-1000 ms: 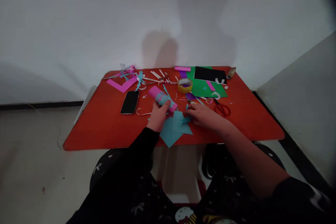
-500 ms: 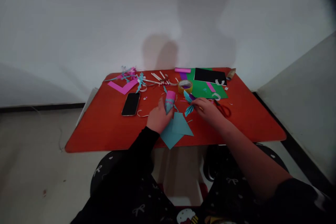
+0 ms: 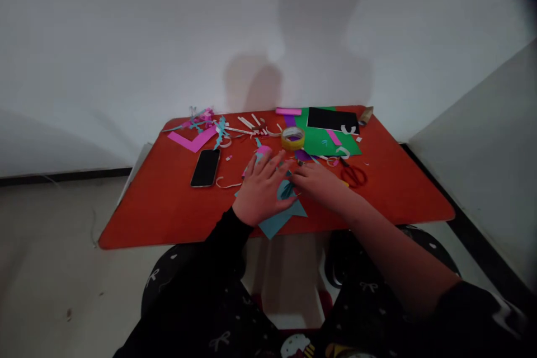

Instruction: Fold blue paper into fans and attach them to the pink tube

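Left hand (image 3: 262, 193) spread open above blue paper (image 3: 285, 219), right hand (image 3: 319, 183) pinching a folded blue scrap (image 3: 286, 190) — all over a red table (image 3: 138, 218) before a white wall (image 3: 126, 39).

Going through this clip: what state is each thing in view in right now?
left hand: open, fingers spread, over the blue paper
right hand: fingers curled, at the blue paper
roll of tape: lying flat
red-handled scissors: lying flat, blades appear shut
phone: lying flat, screen dark
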Motion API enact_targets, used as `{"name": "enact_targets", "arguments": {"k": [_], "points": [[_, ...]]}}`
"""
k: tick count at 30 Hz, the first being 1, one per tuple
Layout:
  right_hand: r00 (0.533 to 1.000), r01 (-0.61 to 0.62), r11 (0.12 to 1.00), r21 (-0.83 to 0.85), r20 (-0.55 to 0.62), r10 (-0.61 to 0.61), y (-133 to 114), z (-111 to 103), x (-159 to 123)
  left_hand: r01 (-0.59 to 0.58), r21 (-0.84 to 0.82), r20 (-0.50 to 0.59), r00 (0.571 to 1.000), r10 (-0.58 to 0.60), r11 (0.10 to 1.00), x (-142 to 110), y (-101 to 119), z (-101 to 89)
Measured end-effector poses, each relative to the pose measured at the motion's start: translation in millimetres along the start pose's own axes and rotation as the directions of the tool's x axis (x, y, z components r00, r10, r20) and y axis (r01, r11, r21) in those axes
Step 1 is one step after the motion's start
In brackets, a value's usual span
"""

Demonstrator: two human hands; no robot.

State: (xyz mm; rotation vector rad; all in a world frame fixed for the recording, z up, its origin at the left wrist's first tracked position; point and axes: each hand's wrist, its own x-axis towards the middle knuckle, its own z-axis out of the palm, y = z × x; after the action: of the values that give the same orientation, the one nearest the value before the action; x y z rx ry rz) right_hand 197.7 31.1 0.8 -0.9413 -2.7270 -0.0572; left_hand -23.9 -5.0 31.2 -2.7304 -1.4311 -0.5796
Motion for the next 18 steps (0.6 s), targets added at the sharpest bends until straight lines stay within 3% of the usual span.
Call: {"name": "enact_targets", "arguments": {"k": [3, 8, 10, 14, 18], "points": [[0.998, 0.069, 0.998, 0.000, -0.013, -0.069, -6, -5, 2, 0.007, 0.013, 0.040, 0.999, -0.008, 1.000, 1, 2, 3.6], [0.997, 0.058, 0.994, 0.089, -0.065, -0.052, -8, -12, -1, 0.066, -0.032, 0.069, 0.996, -0.063, 0.997, 1, -1, 6.7], [0.995, 0.017, 0.967, 0.256, -0.097, 0.008, -7, -12, -3, 0.080, -0.057, 0.088, 0.993, -0.075, 0.995, 2, -2, 5.9], [0.977, -0.121, 0.808, 0.576, -0.074, 0.200, -3, -8, -6, 0.075, -0.135, 0.104, 0.993, -0.061, 0.988, 4, -5, 5.6], [0.965, -0.167, 0.750, 0.640, -0.048, 0.257, 0, -2, -4, 0.070, -0.170, 0.106, 0.993, -0.052, 0.983, 3, -5, 8.3]]}}
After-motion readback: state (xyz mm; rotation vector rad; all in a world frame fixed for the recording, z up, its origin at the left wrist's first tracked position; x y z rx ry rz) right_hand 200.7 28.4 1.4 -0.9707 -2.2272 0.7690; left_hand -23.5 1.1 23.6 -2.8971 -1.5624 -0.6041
